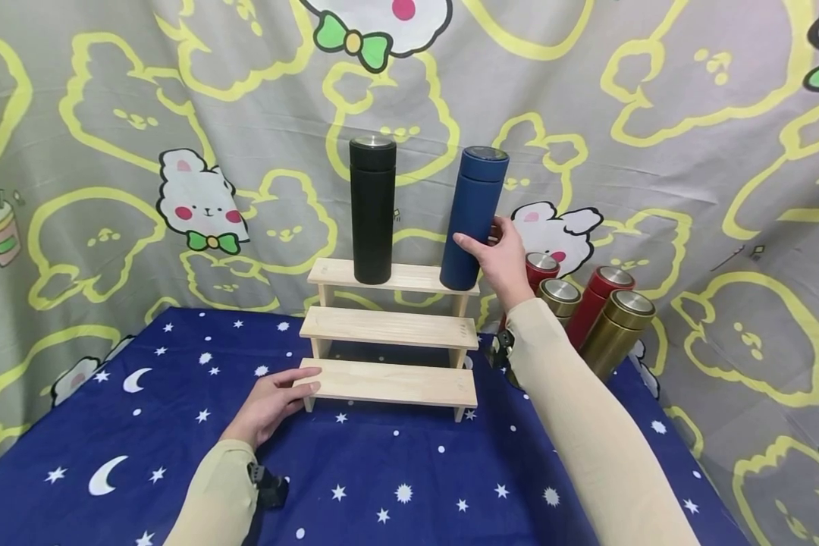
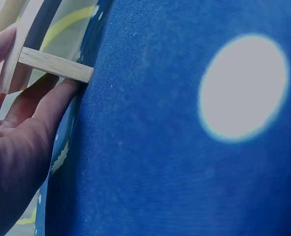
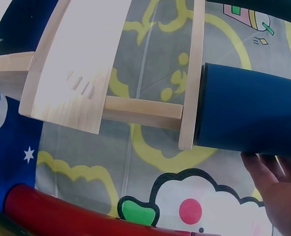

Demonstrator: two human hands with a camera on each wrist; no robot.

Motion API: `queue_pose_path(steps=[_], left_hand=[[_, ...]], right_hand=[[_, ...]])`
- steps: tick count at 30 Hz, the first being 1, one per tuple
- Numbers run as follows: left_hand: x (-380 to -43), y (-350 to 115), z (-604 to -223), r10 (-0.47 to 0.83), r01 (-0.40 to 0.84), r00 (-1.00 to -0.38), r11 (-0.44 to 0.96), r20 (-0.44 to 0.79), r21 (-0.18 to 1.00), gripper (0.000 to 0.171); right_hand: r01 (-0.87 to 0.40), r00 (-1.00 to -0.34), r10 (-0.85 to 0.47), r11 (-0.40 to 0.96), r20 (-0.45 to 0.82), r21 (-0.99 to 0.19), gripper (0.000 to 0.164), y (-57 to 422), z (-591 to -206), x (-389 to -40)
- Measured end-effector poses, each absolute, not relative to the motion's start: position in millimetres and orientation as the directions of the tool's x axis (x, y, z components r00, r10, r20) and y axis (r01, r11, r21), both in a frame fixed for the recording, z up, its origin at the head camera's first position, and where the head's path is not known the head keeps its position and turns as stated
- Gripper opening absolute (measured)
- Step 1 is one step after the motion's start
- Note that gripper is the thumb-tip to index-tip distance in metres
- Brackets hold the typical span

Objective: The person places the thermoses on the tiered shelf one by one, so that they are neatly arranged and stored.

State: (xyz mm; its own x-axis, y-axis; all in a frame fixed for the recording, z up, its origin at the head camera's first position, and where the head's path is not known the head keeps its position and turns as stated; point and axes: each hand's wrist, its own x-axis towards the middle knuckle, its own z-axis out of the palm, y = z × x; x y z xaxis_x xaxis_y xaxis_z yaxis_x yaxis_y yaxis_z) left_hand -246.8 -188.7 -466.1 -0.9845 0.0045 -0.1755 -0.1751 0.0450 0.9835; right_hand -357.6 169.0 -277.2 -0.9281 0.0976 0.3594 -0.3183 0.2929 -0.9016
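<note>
A three-tier wooden display stand (image 1: 389, 381) stands on the cloth. On its top tier, a black thermos (image 1: 372, 216) stands upright left of the middle. A blue thermos (image 1: 473, 216) is at that tier's right end, leaning slightly in the head view; the right wrist view shows its base against the board. My right hand (image 1: 506, 262) holds the blue thermos from the right, thumb across its front and fingers partly hidden behind. At the lowest tier's left end, my left hand (image 1: 269, 402) grips the board, thumb above. The left wrist view shows its fingers by a wooden leg (image 2: 57, 65).
Right of the stand are red thermoses (image 1: 600, 303) and gold thermoses (image 1: 617, 330), partly hidden by my right sleeve. A dark blue cloth (image 1: 396, 470) with stars and moons covers the table. Behind hangs a grey patterned curtain (image 1: 280, 152).
</note>
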Motion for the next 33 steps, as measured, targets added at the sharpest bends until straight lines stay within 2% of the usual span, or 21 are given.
queue_pose_path(steps=[13,23,33], left_hand=[[-246,-189,-465,0.001,-0.175,-0.985,0.039,-0.175,0.984,0.051],[-245,-189,-464,-0.002,-0.181,-0.984,0.052,-0.181,0.982,0.052],[-245,-189,-464,0.004,-0.179,-0.984,0.051,-0.18,0.983,0.053]], right_hand=[[-0.305,-0.936,0.089,0.278,0.341,-0.911,0.079,167,-277,-359],[-0.324,-0.931,0.086,0.244,0.354,-0.914,0.072,167,-280,-359],[-0.382,-0.903,0.107,0.246,0.417,-0.891,0.086,170,-278,-348]])
